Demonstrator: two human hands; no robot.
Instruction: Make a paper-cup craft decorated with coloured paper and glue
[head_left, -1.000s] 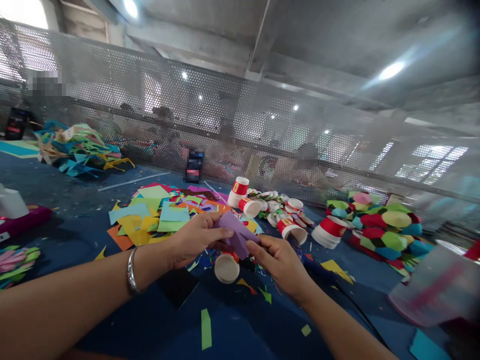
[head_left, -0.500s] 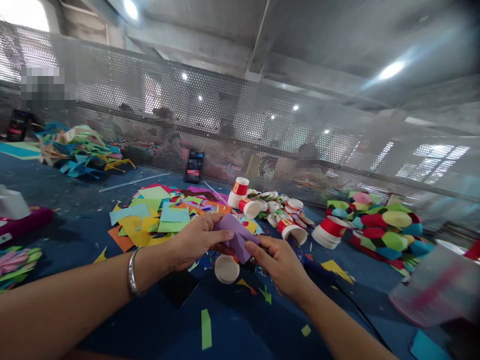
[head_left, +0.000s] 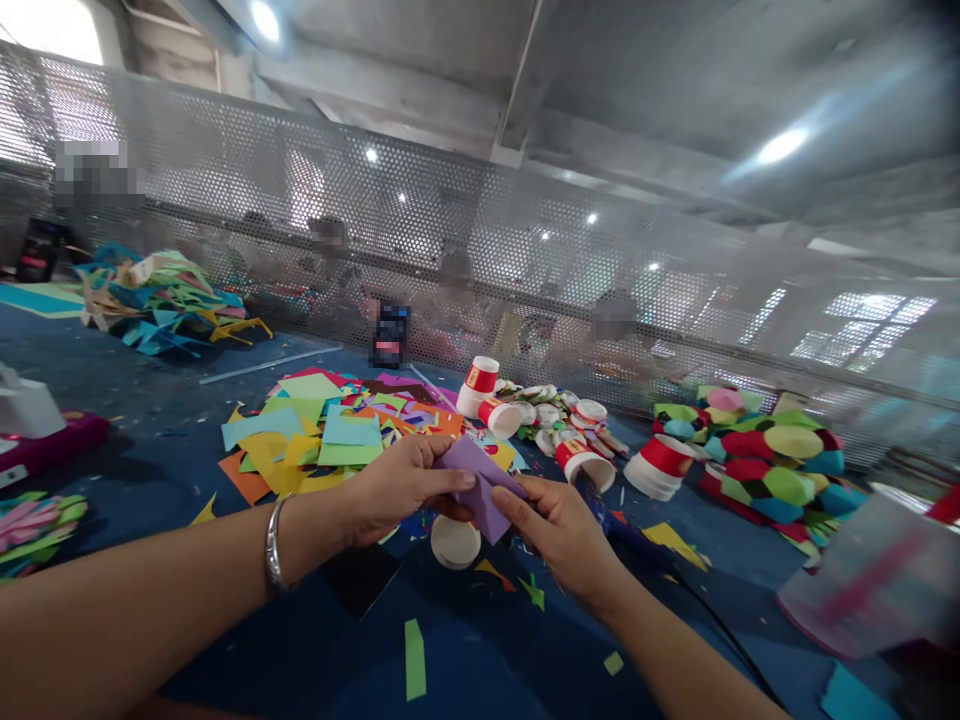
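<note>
A folded piece of purple paper (head_left: 480, 490) is held up between both hands over the blue table. My left hand (head_left: 409, 485) pinches its left edge, thumb on top and the fingers behind. On the right side, my right hand (head_left: 551, 520) grips the paper's corner between thumb and fingers. Just below the paper lies a white paper cup (head_left: 455, 543) with its round end facing me. Heaped behind my left hand are coloured paper pieces (head_left: 300, 425). A red-and-white paper cup (head_left: 583, 465) lies tipped beyond my right hand.
Stacked cups (head_left: 660, 466) and colourful paper-covered items (head_left: 784, 460) stand to the right, near a translucent pink container (head_left: 870, 580). A dark blue corded tool (head_left: 634, 545) lies by my right forearm. A perforated metal screen (head_left: 480, 230) runs along the back, with a phone (head_left: 390, 333) against it.
Both hands keep their hold on the purple paper. It has shifted slightly down and to the right, and its fold stands out a little more. The rest of the table looks the same.
</note>
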